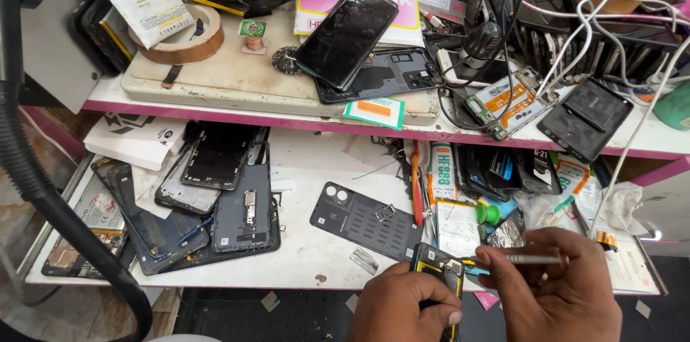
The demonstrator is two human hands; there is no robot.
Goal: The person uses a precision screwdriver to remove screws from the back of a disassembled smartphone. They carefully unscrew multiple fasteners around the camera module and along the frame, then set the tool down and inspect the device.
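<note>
Phone (438,270): opened, back off, at the front edge of the worktop (316,256), between both hands.
Left hand (406,306): grip closed around the phone's lower part, from the sides.
Right hand (557,288): grip pinching a thin metal tool (532,258), tip towards the phone's top corner.
Handling: probably light, stiff, fragile inside; better held by the side edges, not the bare parts.
Nearby: black back cover (363,221), just behind.
</note>
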